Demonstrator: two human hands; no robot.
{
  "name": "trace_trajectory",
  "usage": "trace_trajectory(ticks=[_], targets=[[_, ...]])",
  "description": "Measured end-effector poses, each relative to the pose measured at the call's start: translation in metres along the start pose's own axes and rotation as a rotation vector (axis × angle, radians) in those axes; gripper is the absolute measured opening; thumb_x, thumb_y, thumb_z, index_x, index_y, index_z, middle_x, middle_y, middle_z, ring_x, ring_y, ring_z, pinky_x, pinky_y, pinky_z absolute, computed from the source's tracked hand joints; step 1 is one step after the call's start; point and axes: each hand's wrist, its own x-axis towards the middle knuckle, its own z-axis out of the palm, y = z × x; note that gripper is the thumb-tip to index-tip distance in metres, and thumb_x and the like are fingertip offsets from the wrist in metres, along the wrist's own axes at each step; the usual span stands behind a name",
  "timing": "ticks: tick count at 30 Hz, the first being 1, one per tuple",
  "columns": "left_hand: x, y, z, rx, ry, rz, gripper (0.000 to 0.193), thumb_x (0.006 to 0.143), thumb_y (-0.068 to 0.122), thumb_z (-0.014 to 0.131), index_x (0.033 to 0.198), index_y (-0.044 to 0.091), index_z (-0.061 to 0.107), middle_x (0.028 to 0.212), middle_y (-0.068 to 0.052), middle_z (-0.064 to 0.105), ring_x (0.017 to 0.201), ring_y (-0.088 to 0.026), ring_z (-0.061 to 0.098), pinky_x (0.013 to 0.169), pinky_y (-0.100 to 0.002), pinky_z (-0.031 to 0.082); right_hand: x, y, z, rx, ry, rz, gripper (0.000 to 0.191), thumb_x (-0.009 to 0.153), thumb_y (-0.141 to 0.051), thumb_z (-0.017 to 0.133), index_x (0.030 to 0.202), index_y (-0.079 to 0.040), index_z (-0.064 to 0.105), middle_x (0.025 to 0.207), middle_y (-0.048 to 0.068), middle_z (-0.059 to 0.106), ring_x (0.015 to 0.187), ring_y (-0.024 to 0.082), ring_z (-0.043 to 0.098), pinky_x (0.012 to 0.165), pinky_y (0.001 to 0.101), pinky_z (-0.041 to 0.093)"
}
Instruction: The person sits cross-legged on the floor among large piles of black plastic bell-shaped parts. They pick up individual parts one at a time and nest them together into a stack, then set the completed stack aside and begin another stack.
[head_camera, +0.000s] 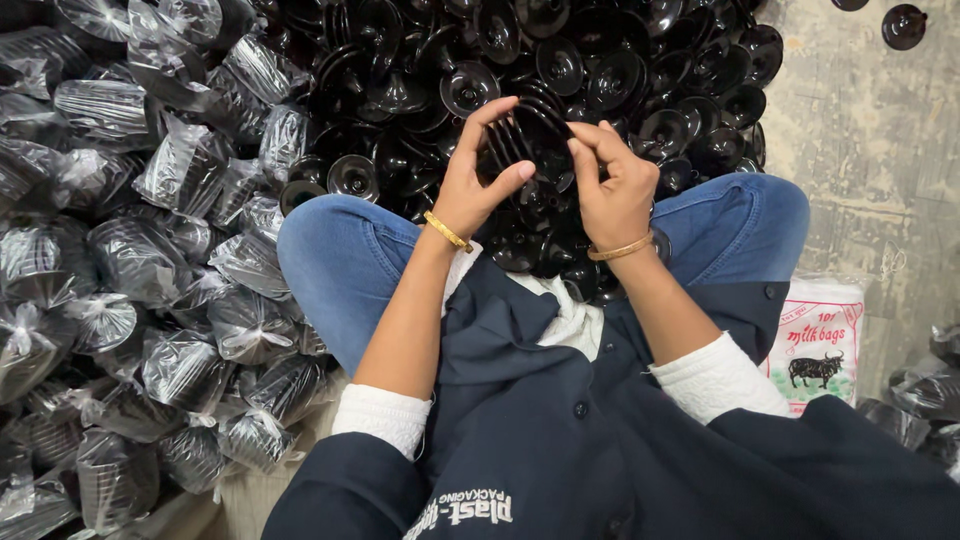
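I see both forearms raised over the knees, my left hand (470, 185) and right hand (612, 190) closed on a stack of black lids (530, 140) between them, held just above the black lid pile (600, 60).

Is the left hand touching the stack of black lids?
Touching: the head view shows the left hand with thumb and fingers wrapped on the stack of black lids.
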Motion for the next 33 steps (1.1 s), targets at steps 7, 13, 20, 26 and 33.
trace_trajectory(ticks=[7, 13, 20, 26, 33], targets=[[-0.001, 0.007, -0.001, -0.022, 0.001, -0.05, 0.07, 0.094, 0.021, 0.079, 0.155, 0.012, 0.045, 0.135, -0.006, 0.059, 0.121, -0.016, 0.057, 0.108, -0.031, 0.05, -0.01, -0.009, 0.009, -0.108, 0.076, -0.079, 0.016, 0.101, -0.001, 0.065, 0.115, -0.002, 0.074, 0.095, 0.015, 0.076, 0.085, 0.029, 0.076, 0.112, 0.045, 0.051], [-0.006, 0.005, -0.003, -0.179, 0.034, -0.072, 0.065, 0.094, 0.021, 0.077, 0.151, 0.013, 0.046, 0.139, -0.009, 0.063, 0.126, -0.018, 0.061, 0.11, -0.032, 0.052, -0.022, -0.02, 0.015, -0.018, -0.046, -0.059, 0.018, 0.1, -0.002, 0.065, 0.117, -0.003, 0.073, 0.108, 0.015, 0.076, 0.104, 0.032, 0.075, 0.104, 0.0404, 0.055], [0.003, -0.002, -0.003, 0.001, 0.07, 0.062, 0.059, 0.093, 0.016, 0.081, 0.145, 0.008, 0.053, 0.136, -0.011, 0.066, 0.127, -0.018, 0.061, 0.115, -0.034, 0.048, -0.008, 0.008, -0.011, -0.194, -0.126, -0.087, 0.024, 0.1, -0.007, 0.068, 0.123, 0.0, 0.071, 0.113, 0.017, 0.073, 0.1, 0.034, 0.071, 0.091, 0.0388, 0.056], [0.002, 0.003, -0.004, -0.022, 0.062, 0.012, 0.059, 0.091, 0.015, 0.08, 0.143, 0.008, 0.053, 0.137, -0.009, 0.066, 0.127, -0.018, 0.061, 0.115, -0.034, 0.047, 0.023, 0.071, -0.028, -0.45, -0.052, -0.197, 0.026, 0.09, -0.008, 0.073, 0.115, -0.001, 0.071, 0.107, 0.015, 0.075, 0.091, 0.029, 0.074, 0.083, 0.0343, 0.059], [0.001, 0.004, -0.002, -0.024, -0.089, 0.004, 0.058, 0.093, 0.016, 0.079, 0.144, 0.011, 0.052, 0.138, -0.006, 0.064, 0.128, -0.016, 0.059, 0.117, -0.033, 0.045, 0.028, 0.073, -0.027, 0.755, -0.139, 0.468, 0.019, 0.099, -0.001, 0.048, 0.103, -0.003, 0.067, 0.102, 0.013, 0.075, 0.084, 0.015, 0.07, 0.082, 0.0291, 0.06]])
